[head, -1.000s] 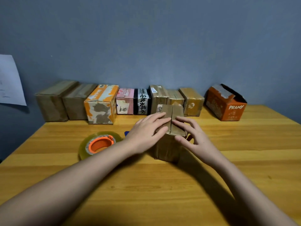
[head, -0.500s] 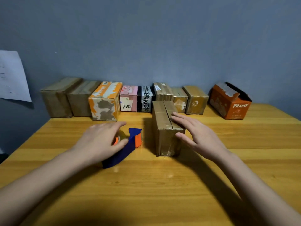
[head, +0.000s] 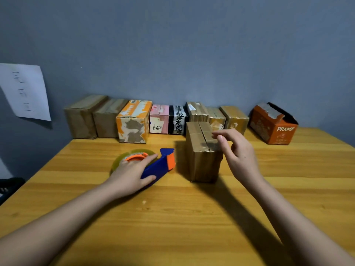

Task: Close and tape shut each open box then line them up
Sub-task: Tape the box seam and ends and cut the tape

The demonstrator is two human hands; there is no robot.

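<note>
The brown box [head: 202, 150] stands near the middle of the tabletop [head: 172, 217], its 2 top flaps folded down and meeting at a bare seam. To its left lies the blue and orange tape dispenser [head: 151, 164], with the left hand [head: 132, 174] laid over it, fingers curled round its blue handle. Just right of the box, the right hand [head: 237, 152] hovers with loosely bent fingers, holding nothing. Behind the box, 8 closed boxes [head: 134, 121] line the wall. Right of that row sits an orange box [head: 272, 124], still open.
</note>
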